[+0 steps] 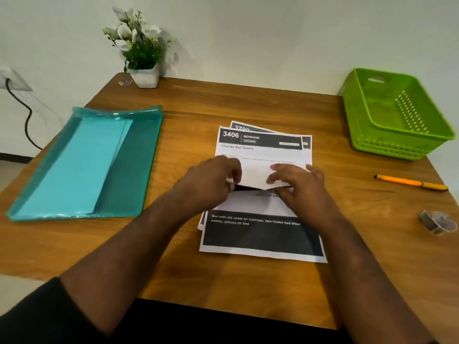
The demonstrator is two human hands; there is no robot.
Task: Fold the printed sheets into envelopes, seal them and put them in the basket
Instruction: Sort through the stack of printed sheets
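Note:
A small stack of printed sheets (pixel 263 234) lies in the middle of the wooden table, the top one headed "3406 BEDROOM". Above the stack I hold a folded white sheet (pixel 255 176) between both hands. My left hand (pixel 213 180) pinches its left edge, fingers curled round it. My right hand (pixel 298 184) grips its right side, thumb under and fingers over the top. The green plastic basket (pixel 397 135) stands at the back right with nothing visible inside. A teal tray (pixel 139 155) on the left holds light blue envelopes (pixel 74 167).
An orange pen (pixel 412 182) and a roll of clear tape (pixel 438 222) lie on the right side of the table. A white pot with flowers (pixel 144 75) stands at the back left. A wall socket with a black cable (pixel 22 105) is far left.

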